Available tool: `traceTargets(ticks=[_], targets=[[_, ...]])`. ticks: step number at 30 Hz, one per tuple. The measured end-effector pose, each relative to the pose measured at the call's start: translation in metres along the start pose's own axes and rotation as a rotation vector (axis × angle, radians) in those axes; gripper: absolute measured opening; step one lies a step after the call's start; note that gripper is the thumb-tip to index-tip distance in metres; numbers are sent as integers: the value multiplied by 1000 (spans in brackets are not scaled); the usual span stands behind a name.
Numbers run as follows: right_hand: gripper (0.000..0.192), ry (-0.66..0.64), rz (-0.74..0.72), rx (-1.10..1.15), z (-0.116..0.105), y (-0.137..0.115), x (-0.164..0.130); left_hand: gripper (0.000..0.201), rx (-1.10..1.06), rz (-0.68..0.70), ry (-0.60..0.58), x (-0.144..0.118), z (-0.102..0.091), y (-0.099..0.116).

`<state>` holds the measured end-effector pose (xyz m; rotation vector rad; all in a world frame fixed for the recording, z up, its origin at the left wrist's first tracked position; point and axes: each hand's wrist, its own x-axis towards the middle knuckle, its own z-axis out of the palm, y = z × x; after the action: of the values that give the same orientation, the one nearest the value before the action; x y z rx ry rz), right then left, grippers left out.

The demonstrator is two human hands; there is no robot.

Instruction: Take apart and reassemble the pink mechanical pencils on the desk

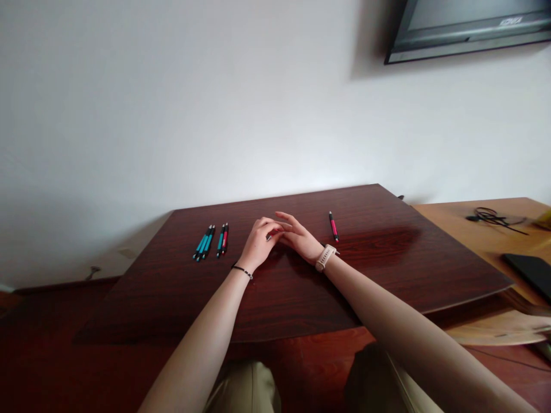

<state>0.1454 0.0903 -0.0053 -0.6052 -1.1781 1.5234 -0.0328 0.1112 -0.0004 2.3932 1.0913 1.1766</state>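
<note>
My left hand [259,241], with a dark beaded bracelet at the wrist, has its fingers closed around a pen [268,237]. Only a short dark and silvery end of that pen shows; its colour is hidden. My right hand [300,238], wearing a pale watch [326,258], meets the left one, its thumb and fingertips at the same pen and one finger stretched out. To the left lie several teal pens [204,244] in a cluster, then one teal pen [221,241] beside a red pen [225,239]. Another pinkish-red pen [333,227] lies alone to the right.
A dark glossy wooden table [275,310] stands against the white wall. On its right is a lighter wooden desk [456,226] bearing a coiled black cable [491,217] and a flat black device [529,274]. A television [473,34] hangs at the upper right.
</note>
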Motion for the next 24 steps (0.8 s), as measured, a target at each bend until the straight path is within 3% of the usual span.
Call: traceTargets(ticks=[7,12,18,24], targets=[[36,81,3,-107,-10,7,9,8,16,-15,10,0,-1,-3],[23,101,-52,-359,-21,11,10,8,34,-56,27,-1,-3,0],[21,86,-155,-638,-29,9,7,9,-27,-53,48,-1,-2,0],[15,199,-239,-805,-35,8,8,9,-33,-97,67,-2,-3,-2]])
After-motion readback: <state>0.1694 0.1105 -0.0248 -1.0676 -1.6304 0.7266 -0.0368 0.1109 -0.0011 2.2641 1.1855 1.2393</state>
